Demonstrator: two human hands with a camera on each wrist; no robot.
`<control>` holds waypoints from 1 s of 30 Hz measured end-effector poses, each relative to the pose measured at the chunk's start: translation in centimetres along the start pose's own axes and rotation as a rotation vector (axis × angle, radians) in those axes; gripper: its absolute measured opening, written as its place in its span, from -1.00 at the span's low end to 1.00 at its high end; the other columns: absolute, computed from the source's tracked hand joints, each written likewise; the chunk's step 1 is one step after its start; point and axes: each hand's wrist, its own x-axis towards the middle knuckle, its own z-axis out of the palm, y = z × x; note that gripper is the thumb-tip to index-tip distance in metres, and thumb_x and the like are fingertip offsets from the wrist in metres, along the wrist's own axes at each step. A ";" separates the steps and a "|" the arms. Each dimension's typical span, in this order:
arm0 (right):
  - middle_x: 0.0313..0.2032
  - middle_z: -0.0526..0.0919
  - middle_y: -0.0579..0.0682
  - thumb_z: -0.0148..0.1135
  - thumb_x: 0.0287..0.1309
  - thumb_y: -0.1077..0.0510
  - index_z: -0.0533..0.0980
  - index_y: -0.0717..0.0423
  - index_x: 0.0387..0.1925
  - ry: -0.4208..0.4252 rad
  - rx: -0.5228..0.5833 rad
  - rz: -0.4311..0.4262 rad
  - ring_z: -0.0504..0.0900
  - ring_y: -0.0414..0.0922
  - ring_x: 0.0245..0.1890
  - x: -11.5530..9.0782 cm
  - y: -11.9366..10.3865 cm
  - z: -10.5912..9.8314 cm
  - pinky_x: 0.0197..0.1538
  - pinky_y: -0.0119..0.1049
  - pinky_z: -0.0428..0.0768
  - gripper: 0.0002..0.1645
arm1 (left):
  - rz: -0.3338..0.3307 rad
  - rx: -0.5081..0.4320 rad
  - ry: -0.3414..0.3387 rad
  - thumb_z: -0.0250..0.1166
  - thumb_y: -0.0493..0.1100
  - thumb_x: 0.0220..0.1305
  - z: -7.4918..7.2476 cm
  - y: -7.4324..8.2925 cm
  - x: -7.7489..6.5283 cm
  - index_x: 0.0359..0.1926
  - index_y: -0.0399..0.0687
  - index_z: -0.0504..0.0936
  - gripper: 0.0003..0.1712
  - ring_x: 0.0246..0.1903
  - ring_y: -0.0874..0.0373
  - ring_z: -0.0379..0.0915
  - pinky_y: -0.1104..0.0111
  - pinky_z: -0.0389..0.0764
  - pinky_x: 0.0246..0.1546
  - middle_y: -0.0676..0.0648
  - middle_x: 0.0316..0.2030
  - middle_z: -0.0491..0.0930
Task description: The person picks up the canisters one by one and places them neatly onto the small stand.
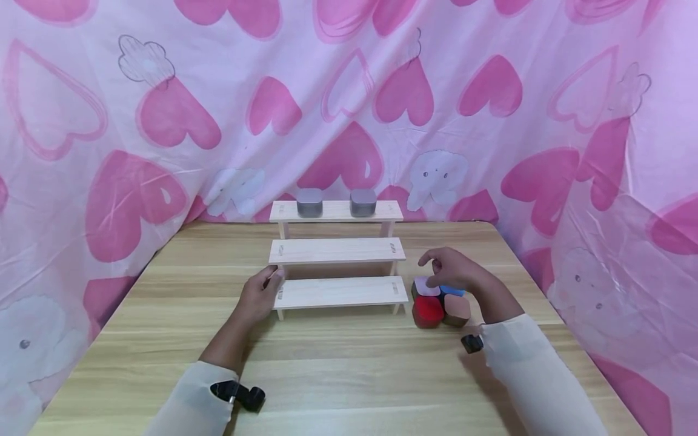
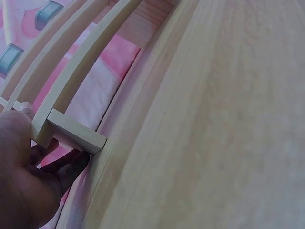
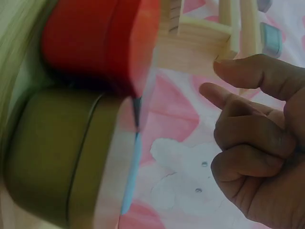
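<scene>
The three-tier wooden rack [image 1: 337, 250] stands toward the far edge of the table [image 1: 338, 369], about midway between its side edges. My left hand [image 1: 262, 293] grips the rack's left end, fingers bent round the support under the lowest tier. Two grey boxes, one nearer the left [image 1: 309, 204] and one nearer the right [image 1: 363, 204], sit on the top tier. Just beyond the rack's right end, toward the table's right edge, four boxes cluster — lilac [image 1: 422, 290] and blue [image 1: 454, 291] behind, red [image 1: 428, 310] and tan [image 1: 457, 309] in front. Over them hangs my right hand [image 1: 454, 267], holding nothing — thumb and forefinger apart, other fingers bent in; whether a fingertip brushes the lilac lid, I can't quite tell. A pink heart-print cloth [image 1: 469, 133] hangs behind the table's far edge.
</scene>
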 end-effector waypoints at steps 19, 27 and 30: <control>0.15 0.66 0.30 0.59 -0.06 0.42 0.62 0.11 0.32 -0.093 -0.155 0.113 0.61 0.17 0.06 0.6 1.5 0.5 0.02 0.00 0.85 -0.18 | 0.003 0.001 0.002 -0.03 0.10 0.79 0.0 -0.4 0.2 0.54 -0.14 0.49 -0.41 0.45 -0.32 0.48 -0.21 0.46 0.51 -0.37 0.47 0.53; 0.13 0.70 0.27 0.57 -0.04 0.46 0.63 0.11 0.33 -0.094 -0.190 0.118 0.65 0.13 0.01 0.9 1.7 0.8 -0.01 -0.02 0.86 -0.18 | -0.005 0.005 -0.008 -0.04 0.11 0.80 0.0 -0.3 0.1 0.58 -0.11 0.45 -0.40 0.50 -0.33 0.43 -0.23 0.42 0.54 -0.37 0.50 0.50; 0.14 0.69 0.28 0.56 -0.03 0.46 0.64 0.11 0.33 -0.092 -0.192 0.122 0.66 0.15 0.05 1.0 1.8 0.8 0.02 0.02 0.86 -0.19 | -0.004 0.007 -0.013 -0.06 0.11 0.80 0.0 -0.2 0.0 0.59 -0.10 0.43 -0.39 0.52 -0.33 0.41 -0.23 0.41 0.56 -0.36 0.52 0.48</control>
